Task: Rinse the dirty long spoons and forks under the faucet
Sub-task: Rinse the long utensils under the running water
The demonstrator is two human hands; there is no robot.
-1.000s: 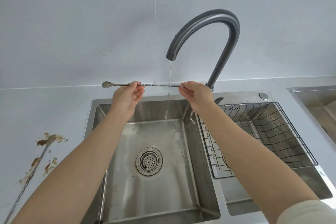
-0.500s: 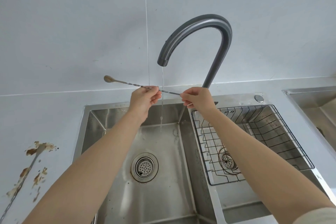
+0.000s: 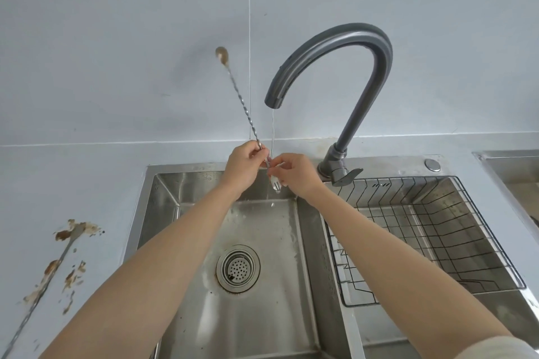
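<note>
- The stainless steel left sink basin held only a round perforated metal drain strainer with a dark ring of grime round it, and a wet, dull patch across its floor.
- The right basin carried a black wire drying basket, a grid of thin rods; I could see nothing lying in it.
- A curved, dark grey gooseneck faucet with a matte finish let a thin stream of water fall over the left basin.
- The person's left hand had its fingers pinched tight on a long silver bar spoon with a twisted stem, which stood tilted up and to the left, its small brown-stained bowl high against the pale wall.
- The right hand had its fingers closed on the same spoon's lower, forked end, right beside the left hand; that end pointed down under the stream, above the left basin.
- On the pale grey tabletop to the left lay a second long twisted utensil, smeared with brown sauce and ringed by brown splatters.
</note>
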